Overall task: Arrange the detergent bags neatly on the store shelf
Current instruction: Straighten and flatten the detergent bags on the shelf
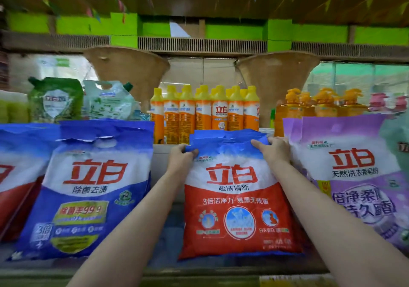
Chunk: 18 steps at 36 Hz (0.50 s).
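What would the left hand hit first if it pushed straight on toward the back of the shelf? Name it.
Probably the orange bottles with yellow caps, standing behind the red bag that the left hand grips; depth is hard to judge.

two bare forearms, hands (228,153) (no sleeves)

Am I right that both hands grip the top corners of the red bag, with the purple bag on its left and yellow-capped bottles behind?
Not quite. In the head view the purple bag stands on the right of the red bag, not its left. The left hand and right hand do grip its top corners, with yellow-capped bottles behind.
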Motion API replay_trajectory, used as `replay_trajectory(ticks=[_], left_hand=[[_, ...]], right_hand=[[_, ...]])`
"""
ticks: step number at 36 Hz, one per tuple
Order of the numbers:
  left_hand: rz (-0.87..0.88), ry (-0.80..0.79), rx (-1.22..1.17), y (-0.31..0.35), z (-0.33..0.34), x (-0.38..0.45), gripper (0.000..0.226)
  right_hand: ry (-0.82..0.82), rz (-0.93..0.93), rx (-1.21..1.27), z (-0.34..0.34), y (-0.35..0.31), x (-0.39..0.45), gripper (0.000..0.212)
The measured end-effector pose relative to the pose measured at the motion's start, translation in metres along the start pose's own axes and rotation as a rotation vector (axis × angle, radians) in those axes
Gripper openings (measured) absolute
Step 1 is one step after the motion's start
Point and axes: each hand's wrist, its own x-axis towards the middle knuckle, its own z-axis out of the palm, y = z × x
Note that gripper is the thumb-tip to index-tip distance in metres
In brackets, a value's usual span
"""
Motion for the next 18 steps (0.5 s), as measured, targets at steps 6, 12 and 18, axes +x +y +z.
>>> replay_trajectory(ticks=[6,12,18], left_hand=[[0.072,-0.025,0.122,0.004,0.003,0.003,0.015],[-0.017,0.009,-0.057,0.001,0.007,-0.005,0.034],[-0.211,-0.174,-0.263,-0.004,-0.006,-0.014,0.033]], right_hand=[[0.006,-0.057,0.158,0.001,0.01,0.0,0.044],[0.082,-0.183,0.093,-0.004,0.012,-0.01,0.043],[0.142,-0.129,0.123,-0.001,0.017,-0.023,0.033]])
